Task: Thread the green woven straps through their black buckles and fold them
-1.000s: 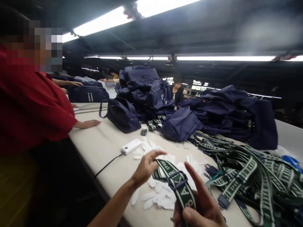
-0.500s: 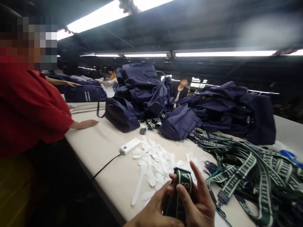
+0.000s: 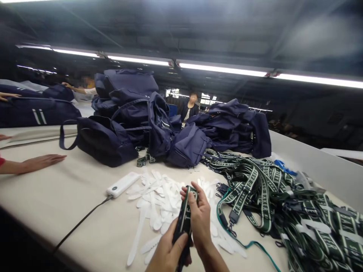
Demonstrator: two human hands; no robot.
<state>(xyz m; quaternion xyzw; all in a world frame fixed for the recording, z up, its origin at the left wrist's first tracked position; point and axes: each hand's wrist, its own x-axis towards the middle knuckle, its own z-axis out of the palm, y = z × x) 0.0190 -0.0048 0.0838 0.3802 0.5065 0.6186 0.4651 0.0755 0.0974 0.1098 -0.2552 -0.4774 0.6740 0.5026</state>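
Between my hands is a folded dark green strap with white lettering and pale edge lines. My left hand grips its lower part, thumb laid across it. My right hand closes around the upper part, with the thumb pressed on the front. Just beyond and to the left, white paddle-shaped strips lie in a loose heap on the table. A big pile of matching lettered straps with dark metal hooks spreads out to the right.
Navy bags are piled at the back, with more bags behind the straps. A white power bank with a black cable lies left of the strips on the pale table. A co-worker's hand rests at the left.
My view has turned to the right, so the co-worker in red is mostly out of frame. The strap now stands longer and flatter between my hands. One navy bag at the back has shifted forward.
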